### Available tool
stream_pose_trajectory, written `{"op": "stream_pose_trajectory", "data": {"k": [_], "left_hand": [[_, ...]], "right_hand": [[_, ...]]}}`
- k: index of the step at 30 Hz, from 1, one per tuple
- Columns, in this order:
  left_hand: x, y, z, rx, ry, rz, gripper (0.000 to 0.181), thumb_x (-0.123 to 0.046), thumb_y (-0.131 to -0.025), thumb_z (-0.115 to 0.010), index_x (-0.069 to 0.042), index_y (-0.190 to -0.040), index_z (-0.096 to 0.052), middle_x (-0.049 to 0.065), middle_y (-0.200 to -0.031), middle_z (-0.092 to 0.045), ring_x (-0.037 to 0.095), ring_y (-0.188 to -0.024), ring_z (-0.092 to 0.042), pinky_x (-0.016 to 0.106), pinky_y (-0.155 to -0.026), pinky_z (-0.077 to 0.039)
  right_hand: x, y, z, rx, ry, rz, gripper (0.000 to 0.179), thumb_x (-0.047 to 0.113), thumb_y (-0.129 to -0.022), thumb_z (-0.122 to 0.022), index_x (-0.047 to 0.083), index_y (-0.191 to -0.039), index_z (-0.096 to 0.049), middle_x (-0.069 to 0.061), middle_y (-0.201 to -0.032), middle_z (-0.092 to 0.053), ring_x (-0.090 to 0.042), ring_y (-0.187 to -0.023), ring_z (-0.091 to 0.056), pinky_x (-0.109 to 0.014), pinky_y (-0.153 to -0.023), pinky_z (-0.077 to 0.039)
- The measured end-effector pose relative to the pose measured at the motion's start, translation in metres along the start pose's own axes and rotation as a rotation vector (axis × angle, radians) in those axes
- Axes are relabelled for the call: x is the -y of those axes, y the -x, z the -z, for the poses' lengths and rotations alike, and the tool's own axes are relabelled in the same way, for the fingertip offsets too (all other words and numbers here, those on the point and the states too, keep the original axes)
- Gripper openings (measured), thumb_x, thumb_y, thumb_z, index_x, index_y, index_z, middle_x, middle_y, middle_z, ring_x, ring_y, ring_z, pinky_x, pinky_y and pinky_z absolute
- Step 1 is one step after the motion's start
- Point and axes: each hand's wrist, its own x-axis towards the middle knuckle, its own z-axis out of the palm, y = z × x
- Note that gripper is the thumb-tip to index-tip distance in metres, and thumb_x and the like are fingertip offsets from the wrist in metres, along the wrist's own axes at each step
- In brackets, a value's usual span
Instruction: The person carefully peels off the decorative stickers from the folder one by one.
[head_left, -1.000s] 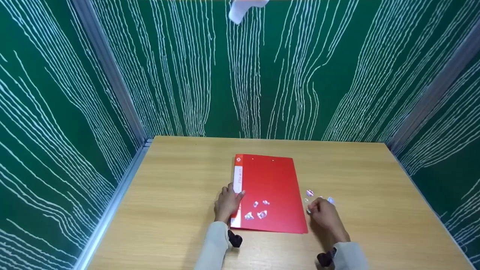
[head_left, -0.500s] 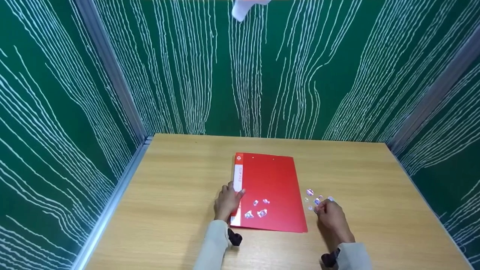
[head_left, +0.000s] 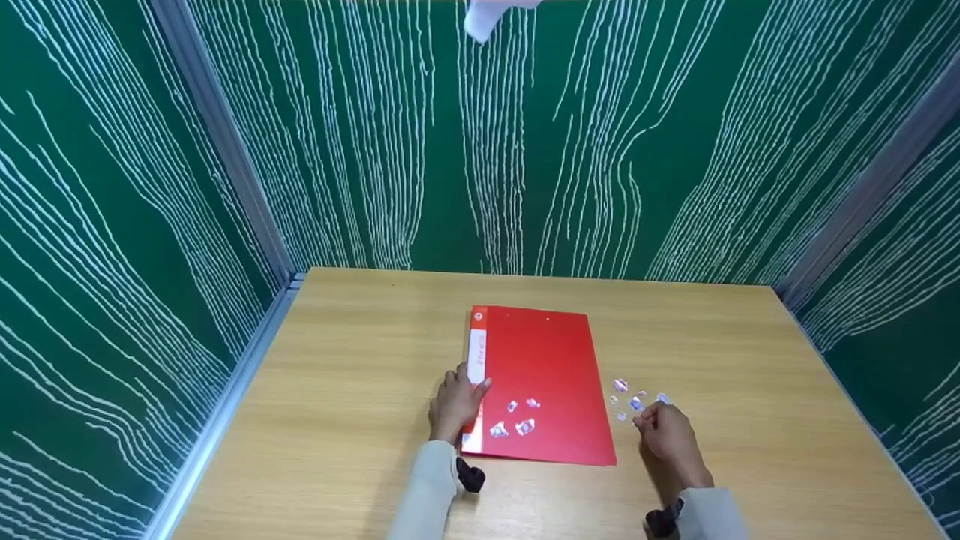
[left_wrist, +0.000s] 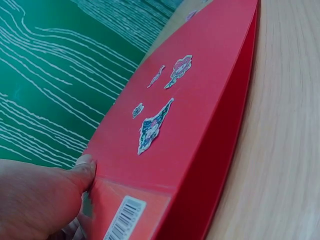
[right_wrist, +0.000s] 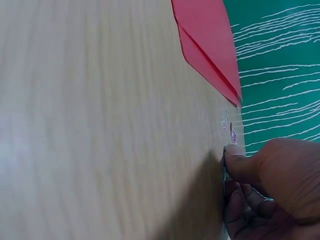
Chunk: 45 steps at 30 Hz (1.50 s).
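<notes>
A red file folder (head_left: 536,382) lies on the wooden table, its spine with a white label to the left. My left hand (head_left: 455,405) grips the spine side, thumb (left_wrist: 86,170) on the cover. Several small, shiny flower stickers (head_left: 525,427) lie on the lower part of the cover; the left wrist view shows flower and leaf cut shapes. Right of the folder, more stickers (head_left: 620,385) lie scattered on the table. My right hand (head_left: 670,439) is just in front of them, thumb and fingers pinching a thin sticker (right_wrist: 224,159) seen edge-on, mostly hidden.
The wooden table (head_left: 360,360) is enclosed by green walls (head_left: 442,150) with wavy white lines and grey metal posts. A white object (head_left: 484,21) hangs at the top of the back wall. In the left wrist view, the folder's cover stands slightly apart at its near edge.
My right hand has moved right, away from the folder's edge, uncovering small stickers on the table. My left hand stays on the spine, and the folder lies as before.
</notes>
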Motion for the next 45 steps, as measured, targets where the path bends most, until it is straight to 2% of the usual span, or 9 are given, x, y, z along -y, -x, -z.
{"op": "stream_pose_trajectory", "data": {"k": [10,20,23,30,38,45], "left_hand": [[0.000,-0.001,0.000,0.017,0.018,0.025,0.065,-0.051,-0.098,-0.054,-0.012,-0.149,-0.039,0.014,-0.123,-0.054,0.028,-0.108,-0.057,0.054,-0.089,-0.049],[0.000,0.001,0.000,0.017,0.029,0.026,0.065,-0.050,-0.098,-0.054,-0.013,-0.149,-0.039,0.014,-0.124,-0.055,0.030,-0.111,-0.058,0.055,-0.090,-0.048],[-0.001,0.001,0.002,0.015,0.034,0.021,0.065,-0.049,-0.098,-0.055,-0.012,-0.149,-0.039,0.014,-0.123,-0.055,0.030,-0.108,-0.058,0.055,-0.089,-0.048],[0.000,0.001,0.001,0.004,-0.020,-0.003,0.065,-0.049,-0.099,-0.054,-0.009,-0.148,-0.040,0.015,-0.122,-0.054,0.032,-0.108,-0.059,0.050,-0.080,-0.050],[0.001,0.001,0.001,0.008,0.004,0.015,0.064,-0.050,-0.099,-0.054,-0.012,-0.149,-0.040,0.012,-0.116,-0.055,0.026,-0.098,-0.057,0.045,-0.075,-0.049],[-0.001,0.002,0.003,0.014,0.005,0.015,0.064,-0.050,-0.099,-0.054,-0.013,-0.149,-0.040,0.012,-0.116,-0.055,0.025,-0.096,-0.056,0.044,-0.075,-0.049]], "right_hand": [[0.002,-0.001,0.000,0.005,-0.014,-0.043,0.011,0.006,-0.093,-0.062,-0.004,-0.090,-0.058,-0.009,-0.079,-0.055,-0.020,-0.073,-0.052,-0.027,-0.060,-0.041],[0.003,0.000,0.000,0.036,-0.028,-0.139,0.008,0.003,-0.095,-0.058,-0.004,-0.096,-0.060,-0.015,-0.088,-0.060,-0.024,-0.079,-0.053,-0.029,-0.062,-0.043],[0.003,0.000,0.000,0.029,-0.015,-0.123,0.007,0.003,-0.094,-0.058,-0.004,-0.094,-0.060,-0.015,-0.087,-0.060,-0.024,-0.078,-0.053,-0.030,-0.062,-0.042],[-0.001,0.000,0.000,-0.020,0.031,-0.064,0.008,0.006,-0.090,-0.060,-0.002,-0.088,-0.061,-0.008,-0.077,-0.056,-0.021,-0.072,-0.052,-0.029,-0.064,-0.040],[0.003,0.000,0.000,-0.003,-0.006,-0.090,0.011,0.007,-0.095,-0.058,-0.004,-0.096,-0.060,-0.012,-0.084,-0.057,-0.023,-0.077,-0.053,-0.029,-0.064,-0.042],[0.012,0.000,-0.001,-0.061,0.000,-0.048,0.014,0.008,-0.095,-0.059,-0.004,-0.103,-0.058,-0.018,-0.096,-0.056,-0.027,-0.084,-0.056,-0.032,-0.068,-0.044]]}}
